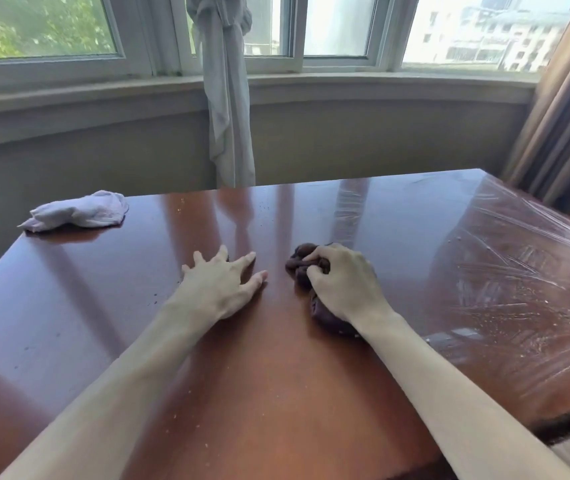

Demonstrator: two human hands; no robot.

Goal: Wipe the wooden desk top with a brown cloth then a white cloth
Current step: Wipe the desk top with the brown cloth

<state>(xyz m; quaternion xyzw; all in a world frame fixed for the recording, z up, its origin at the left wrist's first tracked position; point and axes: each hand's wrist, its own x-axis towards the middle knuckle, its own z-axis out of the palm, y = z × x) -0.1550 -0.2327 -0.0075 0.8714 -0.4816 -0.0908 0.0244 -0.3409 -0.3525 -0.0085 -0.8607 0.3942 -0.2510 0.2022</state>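
Note:
A glossy reddish wooden desk top fills the lower view. My right hand grips a crumpled brown cloth and holds it down on the desk near the middle; part of the cloth is hidden under the palm and wrist. My left hand rests flat on the wood just left of it, fingers spread. A bunched white cloth lies at the desk's far left corner, apart from both hands.
Wrinkled clear plastic film with specks on it covers the desk's right part. Small crumbs dot the wood. A tied white curtain hangs behind the desk at the window sill. A brown drape stands at the right.

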